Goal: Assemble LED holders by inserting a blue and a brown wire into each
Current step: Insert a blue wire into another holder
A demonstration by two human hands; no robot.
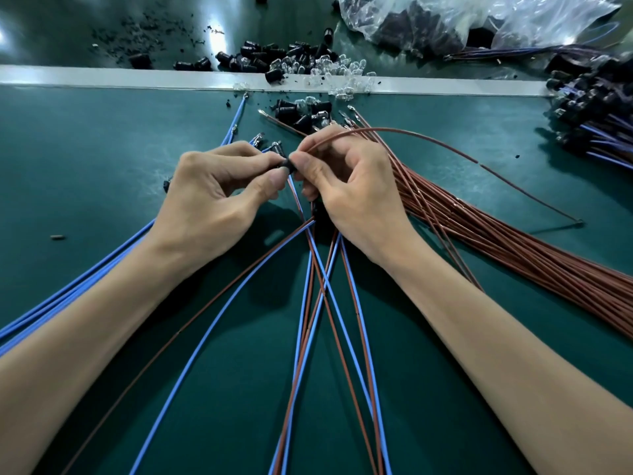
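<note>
- One small black plastic LED holder [290,165] was pinched at centre between thumb and forefinger of the left hand [219,186], presumably to steady it for insertion.
- One thin brown insulated wire [404,131] was pinched by the right hand [346,186], with its tip brought to the holder.
- A brown wire bundle [513,248] was laid right and loose blue wires [85,281] left, likely for reach; neither could be counted.

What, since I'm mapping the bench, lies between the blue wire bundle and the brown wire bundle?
Head view: left hand pinching a small black plastic holder, right hand pinching a brown wire, crossed wires beneath.
</note>
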